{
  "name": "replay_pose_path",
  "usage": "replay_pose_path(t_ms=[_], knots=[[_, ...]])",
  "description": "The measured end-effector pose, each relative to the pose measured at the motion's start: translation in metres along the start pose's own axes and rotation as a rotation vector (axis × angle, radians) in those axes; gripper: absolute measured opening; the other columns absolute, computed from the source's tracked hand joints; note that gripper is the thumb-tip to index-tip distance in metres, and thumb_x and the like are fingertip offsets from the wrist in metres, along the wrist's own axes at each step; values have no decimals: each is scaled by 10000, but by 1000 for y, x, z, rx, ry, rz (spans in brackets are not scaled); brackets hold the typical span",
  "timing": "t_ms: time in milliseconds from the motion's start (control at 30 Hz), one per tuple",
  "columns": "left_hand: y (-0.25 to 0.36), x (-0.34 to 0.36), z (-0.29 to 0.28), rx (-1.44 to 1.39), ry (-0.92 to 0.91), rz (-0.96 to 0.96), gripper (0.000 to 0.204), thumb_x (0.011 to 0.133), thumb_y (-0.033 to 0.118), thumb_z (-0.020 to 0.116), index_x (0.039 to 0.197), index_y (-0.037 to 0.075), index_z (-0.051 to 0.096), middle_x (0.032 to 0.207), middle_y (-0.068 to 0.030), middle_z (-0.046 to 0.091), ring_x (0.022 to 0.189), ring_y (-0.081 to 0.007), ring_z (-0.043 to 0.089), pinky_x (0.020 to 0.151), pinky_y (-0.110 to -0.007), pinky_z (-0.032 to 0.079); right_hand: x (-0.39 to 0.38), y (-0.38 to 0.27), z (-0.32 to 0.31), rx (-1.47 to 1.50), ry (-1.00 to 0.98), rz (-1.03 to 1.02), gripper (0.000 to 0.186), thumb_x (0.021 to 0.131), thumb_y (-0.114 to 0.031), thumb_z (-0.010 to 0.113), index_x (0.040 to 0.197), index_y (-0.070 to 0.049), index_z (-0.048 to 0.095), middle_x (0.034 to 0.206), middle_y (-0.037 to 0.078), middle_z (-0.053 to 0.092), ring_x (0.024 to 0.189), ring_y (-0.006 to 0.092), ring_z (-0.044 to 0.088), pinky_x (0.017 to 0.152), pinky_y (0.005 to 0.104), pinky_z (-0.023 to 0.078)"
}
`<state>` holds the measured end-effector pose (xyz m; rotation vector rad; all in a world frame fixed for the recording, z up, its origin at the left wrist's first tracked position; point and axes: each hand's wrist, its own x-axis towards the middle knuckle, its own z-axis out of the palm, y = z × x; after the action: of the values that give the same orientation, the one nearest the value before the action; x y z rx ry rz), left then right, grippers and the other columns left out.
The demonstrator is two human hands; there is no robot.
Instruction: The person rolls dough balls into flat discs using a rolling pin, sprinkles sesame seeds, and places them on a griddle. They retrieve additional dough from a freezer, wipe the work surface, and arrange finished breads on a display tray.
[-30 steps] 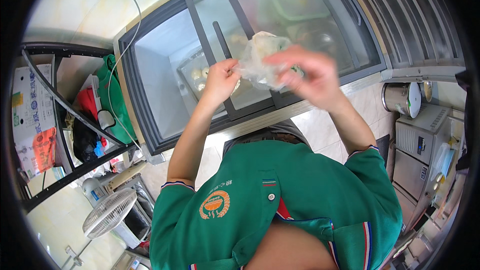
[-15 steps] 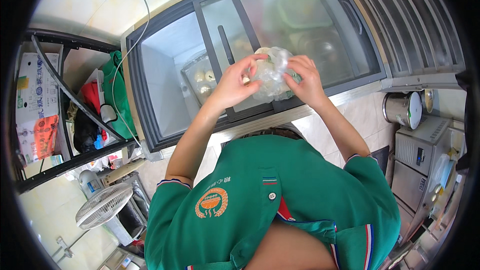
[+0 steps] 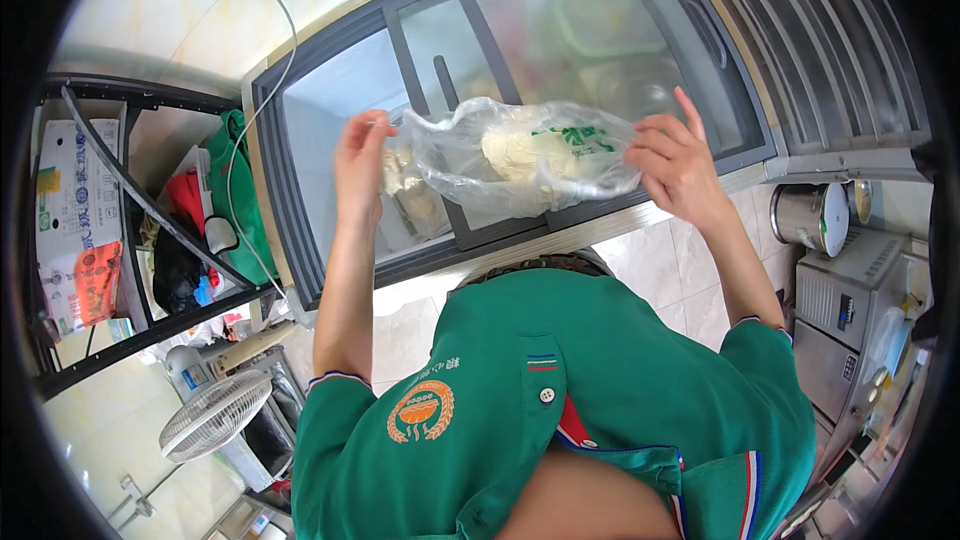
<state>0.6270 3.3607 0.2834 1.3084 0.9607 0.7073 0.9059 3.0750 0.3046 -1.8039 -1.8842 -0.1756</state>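
Observation:
A clear plastic bag (image 3: 455,165) with green print is stretched sideways over the glass top of a chest freezer. Inside it lies a pale, dough-like lump (image 3: 512,147). My left hand (image 3: 360,155) is closed at the bag's left edge, its fingertips pinched on the film. At the opposite end, my right hand (image 3: 680,160) grips the bunched plastic with bent fingers, its index finger sticking up. Below the bag's left part, pale round pieces (image 3: 420,210) show in the freezer's open section, partly hidden by the bag and my left hand.
The chest freezer (image 3: 290,210) has grey-framed sliding glass lids (image 3: 560,15), open on the left. A black rack (image 3: 140,340) with a carton (image 3: 75,200) stands left, above a fan (image 3: 215,415). A steel pot (image 3: 808,218) and metal appliance (image 3: 835,300) are at right.
My hands have moved apart, left hand leftward and right hand rightward. The bag, bunched up between them before, is now drawn out wide, and the pale lump shows plainly.

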Motion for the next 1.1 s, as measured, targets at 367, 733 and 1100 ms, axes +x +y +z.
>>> replay_pose_path(t_ms=[367,733,1100], knots=[[-11,-39,99,390,-748,504,303,862,113,724,1156,52,686,1207,-97,672,1266,-271,543,1110,-417,381,15,-45,-7,571,-372,74,222,665,10,694,804,-114,573,727,8,582,857,249,618,1173,569,277],[31,-47,70,603,-90,664,219,784,-27,684,978,72,701,972,-75,665,929,-275,631,843,-413,480,66,-45,2,712,-252,55,231,750,19,699,969,-49,727,1030,90,661,927,278,643,871,419,500],[-9,-86,108,-586,-701,47,523,1076,423,398,1329,-11,544,1441,-119,492,1297,-246,509,1105,-387,374,71,-85,11,852,-204,-54,147,771,20,719,880,-72,751,881,18,549,757,151,536,625,275,423]])
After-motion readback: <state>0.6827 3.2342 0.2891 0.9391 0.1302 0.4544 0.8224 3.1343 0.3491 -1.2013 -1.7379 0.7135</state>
